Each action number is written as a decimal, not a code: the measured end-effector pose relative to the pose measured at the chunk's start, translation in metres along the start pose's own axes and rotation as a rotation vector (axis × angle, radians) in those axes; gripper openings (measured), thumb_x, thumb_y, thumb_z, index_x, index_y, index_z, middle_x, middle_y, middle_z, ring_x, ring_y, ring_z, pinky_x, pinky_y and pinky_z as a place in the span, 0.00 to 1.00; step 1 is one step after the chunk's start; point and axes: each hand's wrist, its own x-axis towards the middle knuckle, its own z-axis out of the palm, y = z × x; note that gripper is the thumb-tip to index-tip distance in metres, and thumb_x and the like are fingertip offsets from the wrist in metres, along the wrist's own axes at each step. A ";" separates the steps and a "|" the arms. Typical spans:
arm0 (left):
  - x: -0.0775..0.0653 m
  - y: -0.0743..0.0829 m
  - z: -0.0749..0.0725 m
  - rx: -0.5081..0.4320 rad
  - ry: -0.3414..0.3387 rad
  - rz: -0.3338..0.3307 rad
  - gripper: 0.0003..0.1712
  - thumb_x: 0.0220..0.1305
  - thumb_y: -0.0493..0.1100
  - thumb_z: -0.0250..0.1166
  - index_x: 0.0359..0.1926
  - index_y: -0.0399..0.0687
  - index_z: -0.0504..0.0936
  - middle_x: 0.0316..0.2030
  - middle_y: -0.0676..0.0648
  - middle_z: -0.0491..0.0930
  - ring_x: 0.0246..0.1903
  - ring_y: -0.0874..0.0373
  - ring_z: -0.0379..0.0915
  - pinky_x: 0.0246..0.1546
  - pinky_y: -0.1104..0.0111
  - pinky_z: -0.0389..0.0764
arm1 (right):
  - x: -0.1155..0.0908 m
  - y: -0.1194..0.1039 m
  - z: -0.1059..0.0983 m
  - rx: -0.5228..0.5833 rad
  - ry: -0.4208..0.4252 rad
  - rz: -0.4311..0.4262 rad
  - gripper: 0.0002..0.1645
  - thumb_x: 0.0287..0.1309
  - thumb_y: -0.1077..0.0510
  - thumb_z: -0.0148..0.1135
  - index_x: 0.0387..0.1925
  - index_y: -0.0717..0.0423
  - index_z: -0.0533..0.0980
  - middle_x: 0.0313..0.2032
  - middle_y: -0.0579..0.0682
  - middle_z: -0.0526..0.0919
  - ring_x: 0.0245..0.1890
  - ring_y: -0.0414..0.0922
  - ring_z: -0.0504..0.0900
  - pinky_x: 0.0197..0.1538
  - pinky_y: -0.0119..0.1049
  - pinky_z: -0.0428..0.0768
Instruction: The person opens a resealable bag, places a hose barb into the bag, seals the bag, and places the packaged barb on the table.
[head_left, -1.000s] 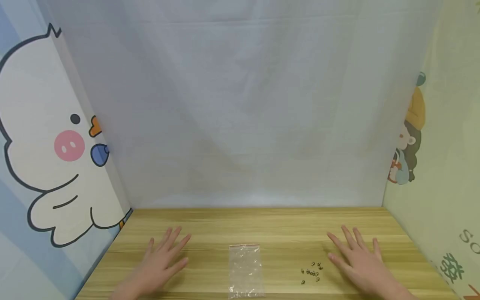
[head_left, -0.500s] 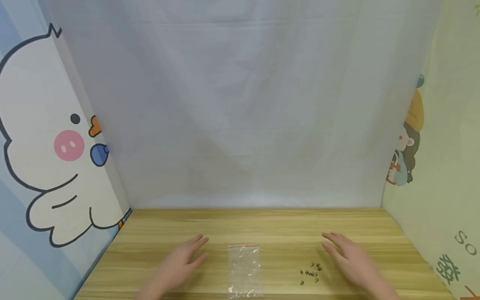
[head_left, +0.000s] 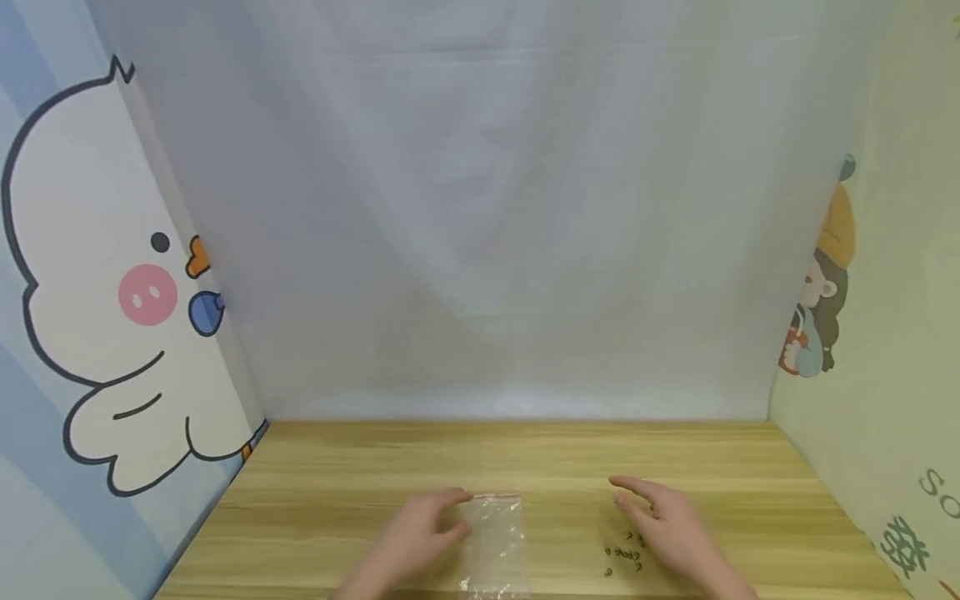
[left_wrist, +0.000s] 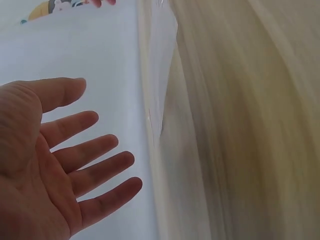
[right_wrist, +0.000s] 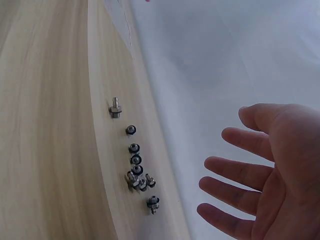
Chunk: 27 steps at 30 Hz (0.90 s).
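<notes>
A clear zip bag [head_left: 495, 542] lies flat on the wood-grain table, with a reddish line along its top edge. My left hand [head_left: 420, 529] is by the bag's upper left corner. In the left wrist view the hand [left_wrist: 60, 155] has its fingers spread, holds nothing, and appears apart from the bag [left_wrist: 162, 65]. To the bag's right lie several small metal fittings [right_wrist: 115, 110] with barbed ends and dark rings, some bunched together. Above their right side hovers my right hand [head_left: 667, 525], which partly covers them in the head view. Its fingers [right_wrist: 240, 172] are relaxed and hold nothing.
The wooden table [head_left: 360, 450] ends at a pale grey cloth backdrop [head_left: 510, 250]. Printed curtains stand on both sides, with a white cartoon duck [head_left: 90, 250] at left and a cartoon figure [head_left: 817, 308] at right.
Both hands have moved inward. The left has come right to the bag's upper corner, and the right has shifted left over the fittings. The bag and fittings stay in place.
</notes>
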 end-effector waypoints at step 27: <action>0.013 0.011 0.034 0.099 -0.032 -0.035 0.34 0.45 0.38 0.80 0.59 0.42 0.87 0.57 0.43 0.86 0.58 0.43 0.81 0.60 0.47 0.80 | 0.002 -0.009 0.017 0.100 -0.070 -0.095 0.22 0.79 0.46 0.61 0.65 0.51 0.83 0.60 0.48 0.87 0.55 0.49 0.87 0.54 0.45 0.85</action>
